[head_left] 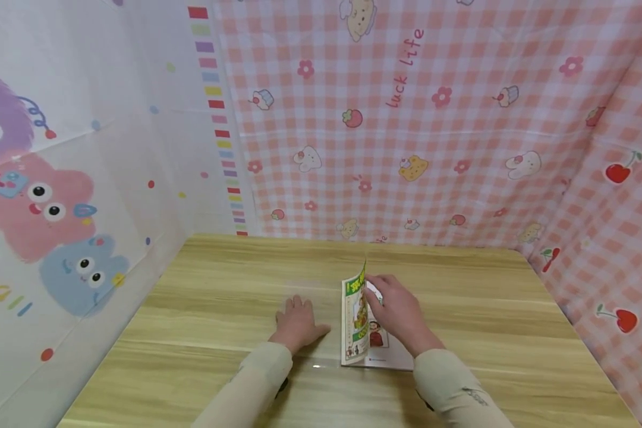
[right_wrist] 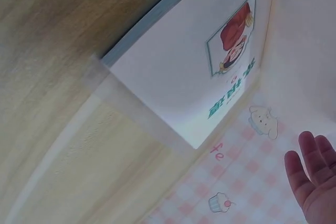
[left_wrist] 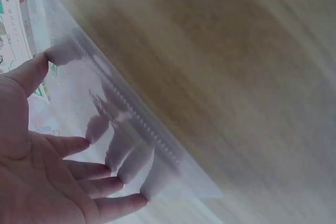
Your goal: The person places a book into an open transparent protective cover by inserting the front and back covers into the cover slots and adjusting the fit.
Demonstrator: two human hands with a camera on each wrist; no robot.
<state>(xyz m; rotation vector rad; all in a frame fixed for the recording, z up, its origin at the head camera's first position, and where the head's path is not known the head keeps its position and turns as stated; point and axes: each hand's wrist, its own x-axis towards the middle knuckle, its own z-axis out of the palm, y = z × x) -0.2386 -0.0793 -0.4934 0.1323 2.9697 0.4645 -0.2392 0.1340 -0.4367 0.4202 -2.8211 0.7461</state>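
A paperback book (head_left: 390, 358) lies on the table, its illustrated front cover (head_left: 355, 321) standing raised and curved at the left. In the right wrist view the white page (right_wrist: 163, 72) under the cover shows a picture and green lettering. My right hand (head_left: 401, 309) is at the inner side of the raised cover, fingers extended. Left of the book, my left hand (head_left: 295, 324) rests with fingers spread on a clear plastic film (left_wrist: 131, 111), which reflects the fingertips. More clear film (right_wrist: 142, 121) sticks out along the book's edge.
The wood-grain table (head_left: 235, 267) extends around the book. A pink checked cloth (head_left: 385, 137) hangs behind it and at the right. At the left hangs a white cloth (head_left: 123, 160) with cartoon figures.
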